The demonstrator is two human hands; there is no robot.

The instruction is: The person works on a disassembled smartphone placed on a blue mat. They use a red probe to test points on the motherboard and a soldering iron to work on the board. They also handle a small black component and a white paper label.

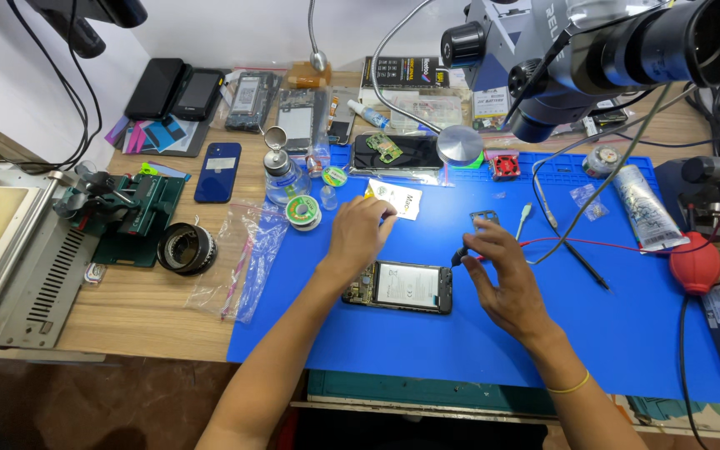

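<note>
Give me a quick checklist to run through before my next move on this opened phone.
1. Opened phone flat on the blue mat: ok.
2. Right hand grips the black probe tip: ok.
3. Left hand off the phone, at the white packet: ok.
4. Red lead free of tangles: cannot tell.
5. Small metal frame clear of the phone: ok.
</note>
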